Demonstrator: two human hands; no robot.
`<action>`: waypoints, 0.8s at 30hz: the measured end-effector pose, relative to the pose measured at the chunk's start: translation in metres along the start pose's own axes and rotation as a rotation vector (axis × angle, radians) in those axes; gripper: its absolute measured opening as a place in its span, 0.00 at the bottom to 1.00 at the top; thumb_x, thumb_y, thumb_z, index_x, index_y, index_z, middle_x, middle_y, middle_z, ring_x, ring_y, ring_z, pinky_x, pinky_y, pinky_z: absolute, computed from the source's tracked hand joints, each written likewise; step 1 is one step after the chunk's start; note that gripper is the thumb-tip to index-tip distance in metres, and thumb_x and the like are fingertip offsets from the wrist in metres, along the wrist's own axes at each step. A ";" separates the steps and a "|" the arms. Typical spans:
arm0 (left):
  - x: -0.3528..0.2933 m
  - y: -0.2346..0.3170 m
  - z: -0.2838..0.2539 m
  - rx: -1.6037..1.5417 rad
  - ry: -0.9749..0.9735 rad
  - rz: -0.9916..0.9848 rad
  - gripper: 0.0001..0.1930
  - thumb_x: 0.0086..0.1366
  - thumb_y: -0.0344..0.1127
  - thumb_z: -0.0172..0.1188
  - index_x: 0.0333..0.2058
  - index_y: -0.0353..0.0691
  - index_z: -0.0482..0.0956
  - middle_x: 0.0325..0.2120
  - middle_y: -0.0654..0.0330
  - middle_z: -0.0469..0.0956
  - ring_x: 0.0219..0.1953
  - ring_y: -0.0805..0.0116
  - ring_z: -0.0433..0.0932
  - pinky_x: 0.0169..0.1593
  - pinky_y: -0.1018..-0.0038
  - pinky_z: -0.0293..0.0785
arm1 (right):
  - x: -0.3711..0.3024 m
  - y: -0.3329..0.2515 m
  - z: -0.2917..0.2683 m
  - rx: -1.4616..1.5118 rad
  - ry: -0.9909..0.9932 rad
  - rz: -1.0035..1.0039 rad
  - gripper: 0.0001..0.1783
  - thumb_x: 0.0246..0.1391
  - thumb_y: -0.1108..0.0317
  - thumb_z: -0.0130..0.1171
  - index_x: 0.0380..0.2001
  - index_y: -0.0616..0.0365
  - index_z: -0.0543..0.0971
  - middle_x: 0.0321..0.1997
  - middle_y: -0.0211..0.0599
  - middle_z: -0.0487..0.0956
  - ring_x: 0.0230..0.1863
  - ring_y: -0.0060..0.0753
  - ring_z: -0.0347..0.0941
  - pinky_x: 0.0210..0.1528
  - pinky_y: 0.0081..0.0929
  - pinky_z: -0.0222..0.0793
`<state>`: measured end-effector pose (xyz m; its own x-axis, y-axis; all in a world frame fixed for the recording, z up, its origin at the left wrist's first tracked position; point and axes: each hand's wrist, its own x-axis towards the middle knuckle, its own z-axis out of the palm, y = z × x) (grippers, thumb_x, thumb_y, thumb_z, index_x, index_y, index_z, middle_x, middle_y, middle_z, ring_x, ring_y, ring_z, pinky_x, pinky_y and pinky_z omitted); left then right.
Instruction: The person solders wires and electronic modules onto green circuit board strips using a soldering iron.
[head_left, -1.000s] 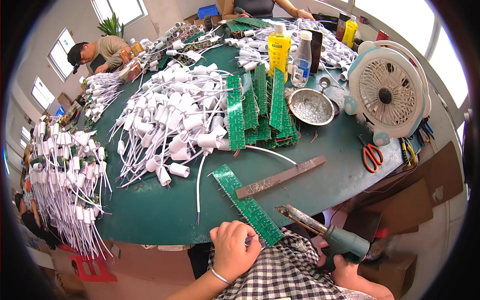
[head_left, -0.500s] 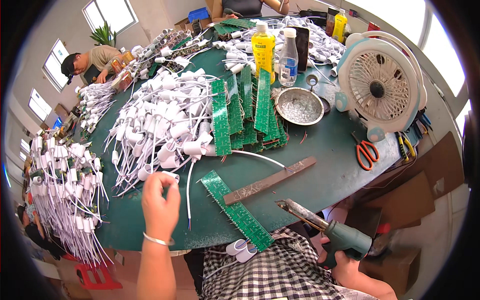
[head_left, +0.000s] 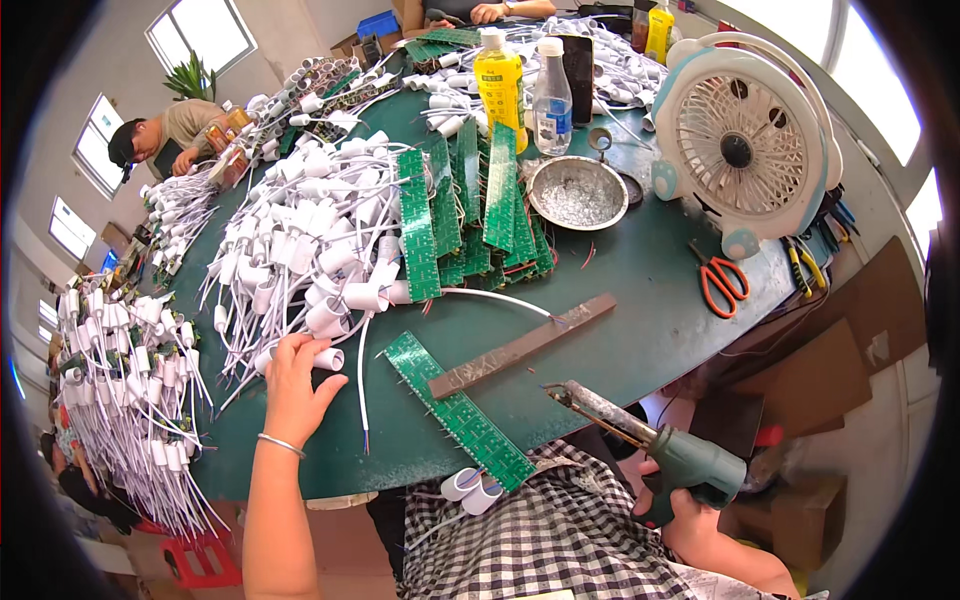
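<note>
My left hand [head_left: 297,385] is over the near edge of a heap of white cylindrical sockets with white cables [head_left: 300,235]. Its fingers are apart, thumb spread, beside one white socket [head_left: 329,359]; nothing is plainly gripped. In my right hand [head_left: 690,515] is a green pistol-shaped soldering gun [head_left: 700,466], its tip pointing left above the table's edge. Between the hands lies a green circuit board strip [head_left: 470,425], with a brown bar [head_left: 525,345] resting across it. Two white sockets [head_left: 470,490] hang at the strip's near end, over my checked apron.
Stacked green circuit boards [head_left: 418,225], a metal bowl [head_left: 577,194], a yellow bottle [head_left: 499,90] and a clear bottle [head_left: 552,100] stand farther back. To the right are a fan [head_left: 740,150] and orange-handled scissors [head_left: 722,286]. Another person [head_left: 180,140] works at the far left.
My left hand has gone from bent, closed-up fingers to spread ones and moved slightly left and forward to the sockets. The right hand keeps the soldering gun. The view has shifted slightly.
</note>
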<state>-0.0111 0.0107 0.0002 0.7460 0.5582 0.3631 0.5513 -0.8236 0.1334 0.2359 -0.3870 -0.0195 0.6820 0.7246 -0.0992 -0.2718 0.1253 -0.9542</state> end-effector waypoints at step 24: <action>-0.014 -0.005 -0.135 -1.190 0.554 -0.007 0.14 0.72 0.36 0.45 0.52 0.36 0.67 0.41 0.55 0.70 0.40 0.67 0.70 0.46 0.71 0.68 | 0.003 0.003 0.013 -0.002 0.004 0.019 0.30 0.57 0.54 0.59 0.55 0.65 0.68 0.46 0.46 0.78 0.25 0.34 0.77 0.27 0.27 0.72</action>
<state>-0.0748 -0.0065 0.1184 0.3356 0.6826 0.6492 -0.3227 -0.5641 0.7600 0.2283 -0.3760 -0.0189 0.6797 0.7239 -0.1181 -0.2830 0.1104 -0.9527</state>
